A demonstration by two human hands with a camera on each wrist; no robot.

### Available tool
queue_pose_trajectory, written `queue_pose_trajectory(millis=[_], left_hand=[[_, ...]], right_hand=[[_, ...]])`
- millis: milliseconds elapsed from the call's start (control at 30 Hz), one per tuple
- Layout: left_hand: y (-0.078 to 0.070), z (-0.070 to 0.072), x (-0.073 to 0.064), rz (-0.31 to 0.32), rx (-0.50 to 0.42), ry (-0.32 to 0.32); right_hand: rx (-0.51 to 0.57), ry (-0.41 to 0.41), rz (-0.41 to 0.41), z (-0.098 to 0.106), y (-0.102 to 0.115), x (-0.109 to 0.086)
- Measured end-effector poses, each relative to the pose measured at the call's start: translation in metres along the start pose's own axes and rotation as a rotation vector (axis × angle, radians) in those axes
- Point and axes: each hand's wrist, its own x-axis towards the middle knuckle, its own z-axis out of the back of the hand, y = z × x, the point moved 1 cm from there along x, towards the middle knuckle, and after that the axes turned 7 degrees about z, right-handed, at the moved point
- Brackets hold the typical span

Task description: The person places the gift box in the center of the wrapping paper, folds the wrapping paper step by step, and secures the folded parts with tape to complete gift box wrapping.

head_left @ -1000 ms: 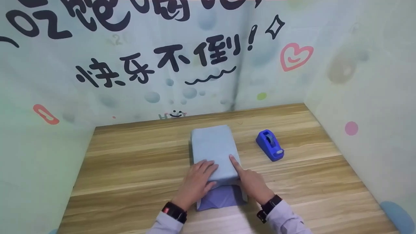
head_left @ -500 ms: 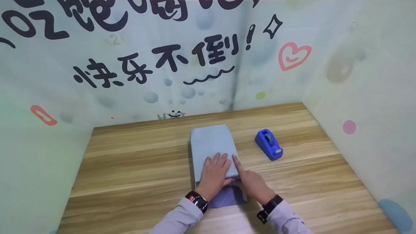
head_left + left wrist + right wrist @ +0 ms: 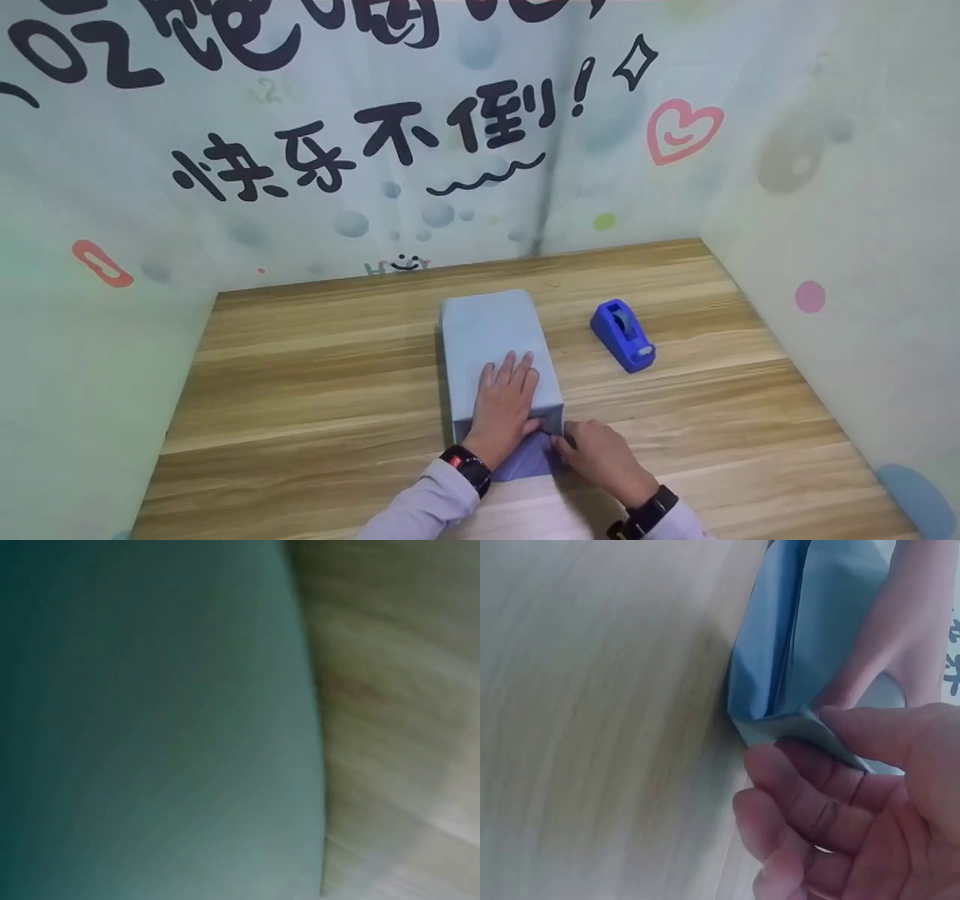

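Note:
A box wrapped in light blue paper (image 3: 491, 326) lies lengthwise on the wooden table. At its near end a purple-blue paper flap (image 3: 525, 459) spreads toward the person. My left hand (image 3: 501, 409) rests on top of the box with fingers extended, its thumb down at the near end. At the near right corner, my right hand (image 3: 604, 456) pinches the wrapping paper. The right wrist view shows the folded paper edge (image 3: 810, 727) between thumb and curled fingers, right beside the left thumb. The left wrist view is blurred, mostly filled by a blue-green surface (image 3: 187, 727).
A blue tape dispenser (image 3: 624, 335) stands to the right of the box on the wooden table (image 3: 315, 390). Behind and at both sides hang pale printed curtains (image 3: 480, 217) with dark lettering, meeting the table's edges.
My left hand has shifted right across the box top, its thumb now at the near end. The right hand has come off the top edge, down to the near right corner, and pinches the paper.

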Motion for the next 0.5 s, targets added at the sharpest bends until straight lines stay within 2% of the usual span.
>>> queue_pose_trajectory(millis=[267, 400, 500], left_hand=[[-0.01, 0.002, 0.005, 0.033, 0.064, 0.044], [-0.009, 0.002, 0.003, 0.025, 0.071, 0.048], [-0.005, 0.005, 0.0, -0.01, 0.011, 0.033]], right_hand=[[0.024, -0.081, 0.14, -0.006, 0.007, 0.007], [0.045, -0.067, 0.12, -0.011, 0.01, 0.014], [0.073, -0.055, 0.092, -0.014, 0.013, 0.017]])
